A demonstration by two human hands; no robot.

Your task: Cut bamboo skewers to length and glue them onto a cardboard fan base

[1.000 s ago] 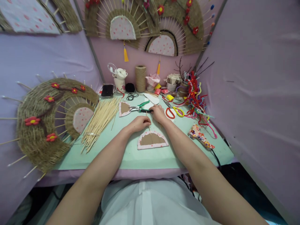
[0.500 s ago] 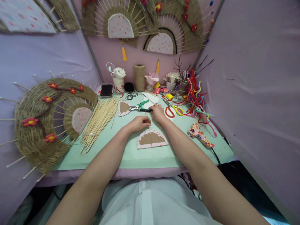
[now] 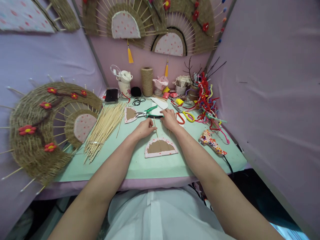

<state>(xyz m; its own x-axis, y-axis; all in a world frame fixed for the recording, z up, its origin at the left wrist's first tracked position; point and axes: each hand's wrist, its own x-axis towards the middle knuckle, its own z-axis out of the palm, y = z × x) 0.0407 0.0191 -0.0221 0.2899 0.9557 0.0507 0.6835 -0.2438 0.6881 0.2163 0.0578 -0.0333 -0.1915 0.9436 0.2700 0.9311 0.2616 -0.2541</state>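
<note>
My left hand (image 3: 145, 129) is closed, thumb and forefinger at a thin bamboo stick (image 3: 156, 132). The stick's near end meets the curved top edge of a half-round cardboard piece (image 3: 161, 147) rimmed with pink-dotted white cloth. My right hand (image 3: 169, 119) bends its fingers beside the black handle of green-and-black pruning shears (image 3: 151, 112); whatever is under those fingers is hidden. Thin sticks show below the right wrist. A second cloth-edged cardboard piece (image 3: 130, 114) lies at the shears' blades.
A bundle of bamboo sticks (image 3: 105, 128) lies left, beside a large woven fan (image 3: 32, 146). Scissors (image 3: 187, 115), a flower-patterned glue gun (image 3: 212, 142) with a cord, and tangled pipe cleaners (image 3: 206, 100) are on the right. A twine spool (image 3: 147, 81) stands at the back.
The view has shifted slightly left-to-right. My left fingers have moved back from the cardboard, farther up the stick. My right hand has slid slightly right along the shears' handle end.
</note>
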